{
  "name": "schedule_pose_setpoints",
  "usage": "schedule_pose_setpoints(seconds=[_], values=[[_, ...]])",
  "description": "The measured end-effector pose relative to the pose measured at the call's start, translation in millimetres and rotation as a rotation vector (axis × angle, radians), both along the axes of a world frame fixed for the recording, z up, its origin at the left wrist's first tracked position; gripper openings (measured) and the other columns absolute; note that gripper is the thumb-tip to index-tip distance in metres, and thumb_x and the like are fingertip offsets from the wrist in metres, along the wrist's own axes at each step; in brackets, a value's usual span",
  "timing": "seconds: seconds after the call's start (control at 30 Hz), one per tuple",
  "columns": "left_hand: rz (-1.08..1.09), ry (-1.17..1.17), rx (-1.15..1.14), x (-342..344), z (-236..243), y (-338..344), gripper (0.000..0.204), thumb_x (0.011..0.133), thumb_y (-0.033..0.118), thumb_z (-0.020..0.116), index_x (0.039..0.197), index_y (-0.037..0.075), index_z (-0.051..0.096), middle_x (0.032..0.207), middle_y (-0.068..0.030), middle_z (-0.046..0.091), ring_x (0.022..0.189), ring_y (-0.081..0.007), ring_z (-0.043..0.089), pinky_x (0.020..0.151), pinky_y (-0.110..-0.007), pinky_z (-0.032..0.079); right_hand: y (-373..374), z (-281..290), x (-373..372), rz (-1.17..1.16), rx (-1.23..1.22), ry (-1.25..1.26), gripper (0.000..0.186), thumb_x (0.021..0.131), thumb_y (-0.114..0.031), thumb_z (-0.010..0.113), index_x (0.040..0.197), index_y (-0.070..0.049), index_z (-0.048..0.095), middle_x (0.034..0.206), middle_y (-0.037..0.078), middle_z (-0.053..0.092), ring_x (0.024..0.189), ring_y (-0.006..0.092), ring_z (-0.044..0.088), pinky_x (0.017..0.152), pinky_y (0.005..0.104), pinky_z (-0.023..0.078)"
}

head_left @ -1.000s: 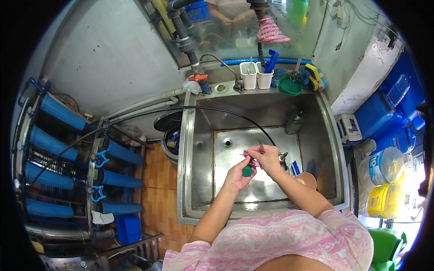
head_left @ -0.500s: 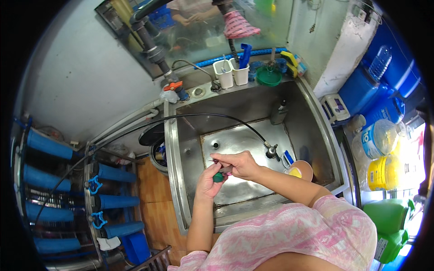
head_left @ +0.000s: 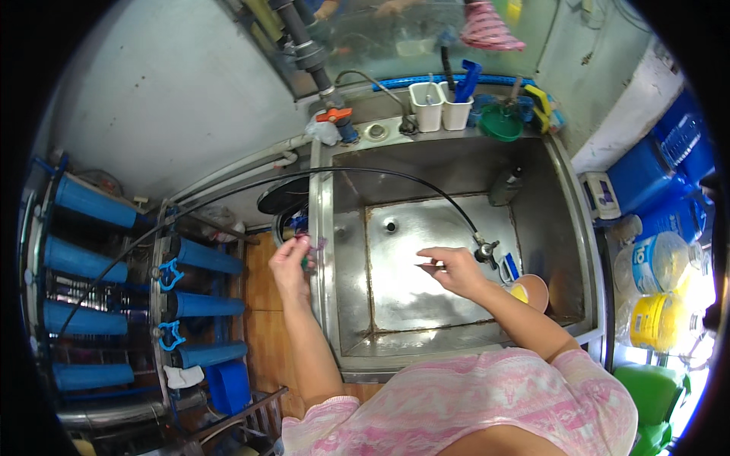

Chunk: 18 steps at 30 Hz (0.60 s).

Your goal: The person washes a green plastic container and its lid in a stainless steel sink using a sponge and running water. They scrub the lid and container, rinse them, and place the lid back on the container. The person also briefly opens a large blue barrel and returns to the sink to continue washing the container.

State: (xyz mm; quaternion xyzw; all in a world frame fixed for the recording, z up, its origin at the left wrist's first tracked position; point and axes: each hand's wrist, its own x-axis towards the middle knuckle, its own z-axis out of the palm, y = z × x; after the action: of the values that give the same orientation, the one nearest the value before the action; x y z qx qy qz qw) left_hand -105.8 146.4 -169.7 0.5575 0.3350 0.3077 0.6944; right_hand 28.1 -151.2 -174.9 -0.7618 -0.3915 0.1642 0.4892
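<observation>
My left hand (head_left: pixel 289 266) is closed at the left rim of the steel sink (head_left: pixel 325 304). A scrap of thin purplish film (head_left: pixel 320 245) sticks out by its fingertips, and a small green piece (head_left: pixel 306 263) shows beside the palm. Just beyond that hand stands a bin with a raised black lid (head_left: pixel 283 196). My right hand (head_left: pixel 456 270) hovers over the sink basin, fingers bent and pinched. Something thin and dark (head_left: pixel 430 267) shows at its fingertips, too small to name. Right of it lies a black hose's spray head (head_left: pixel 487 251).
An orange bowl (head_left: pixel 537 293) with a yellow sponge sits in the basin's right side, near a blue-handled brush (head_left: pixel 510 266). A dark bottle (head_left: pixel 506 187) stands in the far right corner. White holders (head_left: pixel 426 108) and a green strainer (head_left: pixel 502 123) line the back ledge.
My hands have parted. The left has moved from over the basin to the sink's left rim with the film and green piece; the right stays over the basin. The view has shifted left.
</observation>
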Motion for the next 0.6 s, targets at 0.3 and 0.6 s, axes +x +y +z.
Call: schedule_pose_setpoints(seconds=[0.3, 0.6], values=[[0.187, 1.207, 0.397, 32, -142, 193, 0.039, 0.069, 0.037, 0.074, 0.088, 0.003, 0.072, 0.093, -0.0213, 0.068, 0.094, -0.036, 0.065, 0.083, -0.043, 0.049, -54, -50, 15, -0.14, -0.44, 0.178, 0.03, 0.073, -0.016, 0.062, 0.1, -0.004, 0.066, 0.082, 0.018, 0.065, 0.074, 0.0316, 0.064, 0.07, 0.0391, 0.051], [0.147, 0.847, 0.055, 92, -159, 238, 0.029, 0.067, 0.008, 0.079, 0.09, -0.002, 0.063, 0.088, -0.0137, 0.064, 0.069, -0.0265, 0.06, 0.05, -0.039, 0.048, -150, -52, 93, -0.988, -0.266, -0.38, 0.028, 0.076, -0.005, 0.057, 0.102, -0.007, 0.067, 0.085, 0.021, 0.062, 0.081, 0.0375, 0.062, 0.074, 0.0436, 0.05]])
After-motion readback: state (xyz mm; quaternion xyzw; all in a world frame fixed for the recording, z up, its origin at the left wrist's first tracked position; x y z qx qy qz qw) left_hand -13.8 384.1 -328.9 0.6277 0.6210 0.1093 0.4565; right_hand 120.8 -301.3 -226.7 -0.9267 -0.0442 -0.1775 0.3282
